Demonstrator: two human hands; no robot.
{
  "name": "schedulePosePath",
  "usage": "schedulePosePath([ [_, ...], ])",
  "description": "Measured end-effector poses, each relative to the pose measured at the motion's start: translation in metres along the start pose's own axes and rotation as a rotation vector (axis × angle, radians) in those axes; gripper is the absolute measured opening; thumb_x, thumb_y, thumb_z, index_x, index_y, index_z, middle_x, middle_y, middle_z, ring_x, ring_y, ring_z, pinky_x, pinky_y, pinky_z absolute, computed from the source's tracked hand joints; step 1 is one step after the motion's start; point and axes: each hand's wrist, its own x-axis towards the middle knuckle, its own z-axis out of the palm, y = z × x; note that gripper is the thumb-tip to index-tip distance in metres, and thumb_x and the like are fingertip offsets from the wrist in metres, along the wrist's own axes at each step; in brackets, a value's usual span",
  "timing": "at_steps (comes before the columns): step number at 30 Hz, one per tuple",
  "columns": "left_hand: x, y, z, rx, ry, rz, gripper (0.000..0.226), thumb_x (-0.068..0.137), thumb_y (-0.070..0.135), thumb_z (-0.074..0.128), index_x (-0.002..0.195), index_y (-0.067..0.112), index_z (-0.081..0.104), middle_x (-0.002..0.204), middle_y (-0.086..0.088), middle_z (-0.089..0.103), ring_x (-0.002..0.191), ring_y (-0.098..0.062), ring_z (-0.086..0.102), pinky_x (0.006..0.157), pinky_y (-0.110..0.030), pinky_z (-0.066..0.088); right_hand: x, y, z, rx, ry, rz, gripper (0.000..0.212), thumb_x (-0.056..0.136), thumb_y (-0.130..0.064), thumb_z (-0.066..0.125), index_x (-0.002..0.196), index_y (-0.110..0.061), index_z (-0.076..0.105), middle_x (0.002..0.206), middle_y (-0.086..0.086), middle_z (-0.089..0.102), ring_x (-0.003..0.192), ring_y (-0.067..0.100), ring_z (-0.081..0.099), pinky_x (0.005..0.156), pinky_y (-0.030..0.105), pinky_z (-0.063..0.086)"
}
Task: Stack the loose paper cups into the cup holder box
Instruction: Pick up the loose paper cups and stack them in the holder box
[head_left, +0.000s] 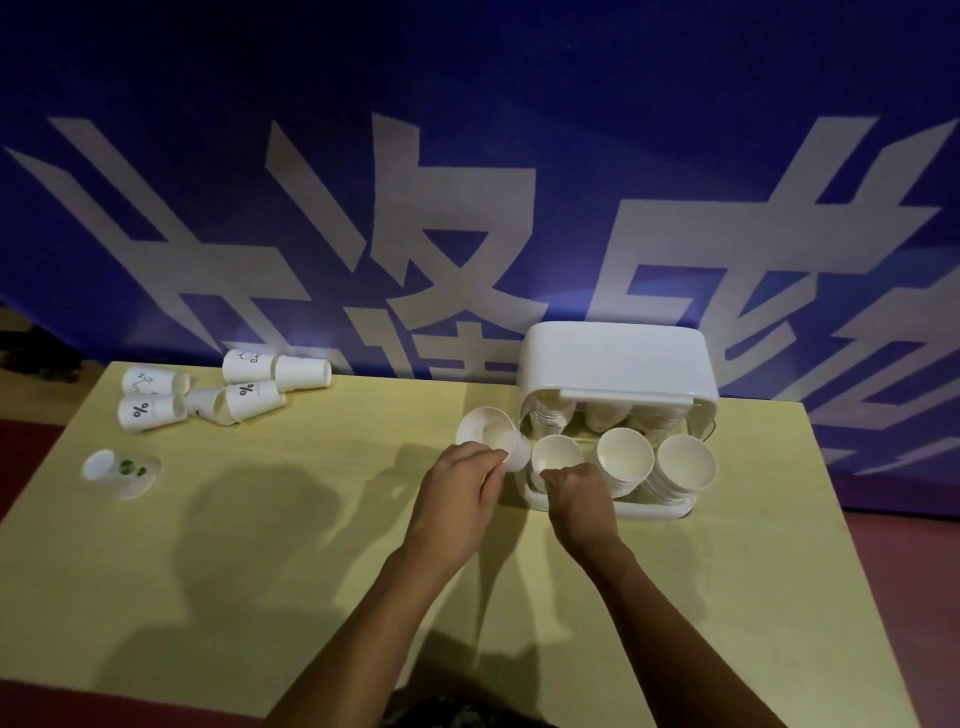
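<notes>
Against the blue banner, a loose cup (491, 434) gripped by the left hand (462, 480) should be nested squarely into the leftmost stack (558, 457), apparently pinched by the right hand (576, 491).

Matt paper cups (254, 397), glossy white plastic box (618, 364), smooth pale wood-look table (260, 571).

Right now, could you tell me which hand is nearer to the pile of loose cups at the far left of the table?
The left hand, holding a cup beside the box; the pile lies far to its left. The right hand is farther, at the box's front stack.

Dim, soft-focus wide-angle view; shadows fall toward the viewer.
</notes>
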Motion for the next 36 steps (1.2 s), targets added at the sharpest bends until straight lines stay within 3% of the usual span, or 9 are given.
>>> schedulePosePath([
  [3, 0.009, 0.009, 0.007, 0.028, -0.034, 0.031, 0.024, 0.094, 0.016, 0.054, 0.111, 0.013, 0.070, 0.106, 0.001, 0.068, 0.096, -0.016, 0.058, 0.085, -0.029, 0.048, 0.004, 0.007, 0.011, 0.065, 0.006, -0.007, 0.015, 0.075, -0.001, 0.063, 0.073, -0.014, 0.069, 0.068, 0.009, 0.067, 0.069, 0.030, 0.060, 0.062, 0.033, 0.045],
  [6, 0.018, 0.015, 0.015, 0.050, -0.070, 0.073, 0.023, 0.093, 0.016, 0.055, 0.111, 0.014, 0.070, 0.106, 0.001, 0.068, 0.097, -0.017, 0.058, 0.086, -0.027, 0.047, -0.005, 0.011, 0.007, 0.224, 0.102, -0.002, 0.019, 0.082, -0.002, 0.058, 0.091, -0.013, 0.070, 0.090, 0.005, 0.071, 0.084, 0.028, 0.061, 0.073, 0.035, 0.052],
  [13, 0.039, 0.013, 0.043, 0.123, -0.233, 0.168, 0.022, 0.093, 0.016, 0.054, 0.107, 0.015, 0.072, 0.105, -0.002, 0.069, 0.096, -0.020, 0.057, 0.086, -0.032, 0.048, -0.036, 0.023, -0.014, 0.341, 0.123, 0.095, 0.015, 0.089, -0.008, 0.056, 0.094, -0.018, 0.065, 0.092, -0.002, 0.065, 0.084, 0.020, 0.059, 0.058, 0.038, 0.053],
  [18, 0.049, 0.000, 0.077, 0.223, -0.435, 0.136, 0.023, 0.091, 0.017, 0.050, 0.098, 0.017, 0.072, 0.100, -0.005, 0.068, 0.095, -0.026, 0.056, 0.082, -0.035, 0.049, -0.045, 0.038, -0.020, 0.372, 0.101, 0.157, 0.017, 0.090, -0.014, 0.057, 0.103, -0.021, 0.067, 0.094, -0.002, 0.066, 0.083, 0.023, 0.061, 0.058, 0.036, 0.051],
  [22, 0.050, -0.010, 0.099, 0.258, -0.519, 0.047, 0.025, 0.093, 0.020, 0.050, 0.107, 0.024, 0.070, 0.109, -0.004, 0.066, 0.098, -0.023, 0.056, 0.086, -0.033, 0.049, -0.049, 0.045, -0.025, 0.299, 0.018, 0.191, 0.017, 0.092, -0.020, 0.055, 0.105, -0.020, 0.066, 0.101, -0.001, 0.067, 0.091, 0.024, 0.062, 0.066, 0.037, 0.052],
  [28, 0.036, -0.022, 0.082, 0.138, -0.296, 0.070, 0.029, 0.091, 0.021, 0.056, 0.119, 0.021, 0.065, 0.122, 0.005, 0.060, 0.111, -0.015, 0.050, 0.093, -0.029, 0.044, -0.044, 0.028, -0.017, 0.249, -0.088, 0.162, 0.017, 0.093, -0.026, 0.053, 0.104, -0.021, 0.065, 0.103, -0.002, 0.066, 0.094, 0.023, 0.061, 0.069, 0.035, 0.051],
  [36, -0.023, -0.129, 0.001, 0.168, -0.250, -0.298, 0.037, 0.094, 0.030, 0.052, 0.129, 0.017, 0.057, 0.127, 0.000, 0.059, 0.115, -0.018, 0.053, 0.096, -0.032, 0.045, -0.012, -0.050, 0.020, 0.317, -0.184, 0.037, 0.020, 0.093, -0.028, 0.057, 0.109, -0.023, 0.066, 0.102, -0.002, 0.069, 0.093, 0.020, 0.064, 0.073, 0.033, 0.052],
])
